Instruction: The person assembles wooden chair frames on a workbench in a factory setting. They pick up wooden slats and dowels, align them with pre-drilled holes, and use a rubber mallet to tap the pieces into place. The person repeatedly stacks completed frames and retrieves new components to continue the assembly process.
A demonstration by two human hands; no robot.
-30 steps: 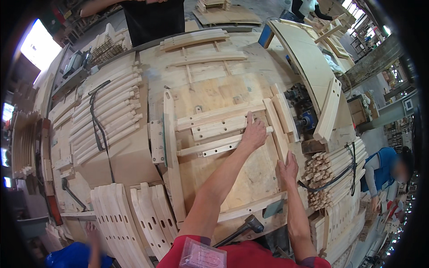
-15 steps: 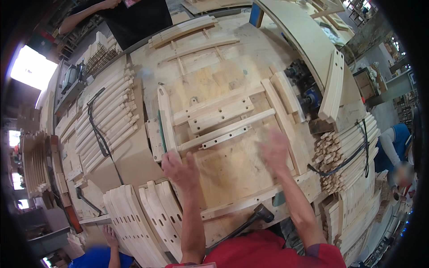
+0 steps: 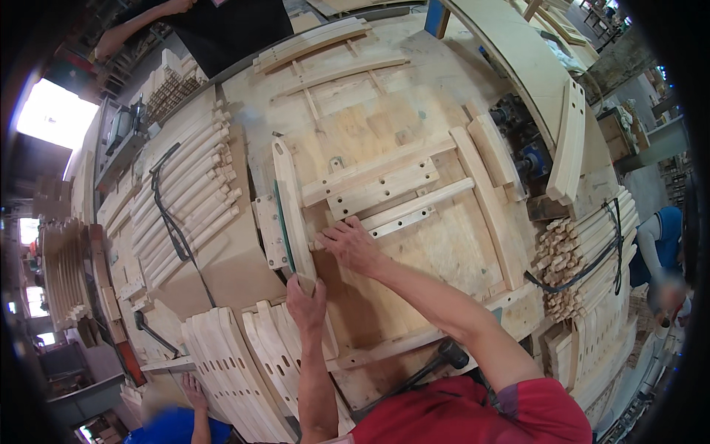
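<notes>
On the plywood bench lies a pale wooden frame. My left hand (image 3: 305, 302) is closed around the near end of its left slotted side piece (image 3: 291, 196). My right hand (image 3: 356, 248) has its fingers wrapped over the left end of a narrow crossbar (image 3: 436, 198), close to that side piece. Farther off, a wider rail (image 3: 407, 160) spans toward the right side piece (image 3: 484, 203). A drilled wooden block (image 3: 392, 187) lies between rail and crossbar, and a thin drilled strip (image 3: 407, 221) sits just nearer. Whether the crossbar's end touches the side piece is hidden by my fingers.
A black mallet (image 3: 450, 354) lies at the near edge. Strapped spindles (image 3: 192, 185) are on the left, another strapped bundle (image 3: 577, 248) on the right. Slotted boards (image 3: 222, 355) stand near left. A person in black (image 3: 237, 33) is across the bench; a blue-clad person's hand (image 3: 194, 391) is lower left.
My right hand has moved left from the frame's right part onto the crossbar's left end. My left hand has shifted slightly down and closed on the side piece.
</notes>
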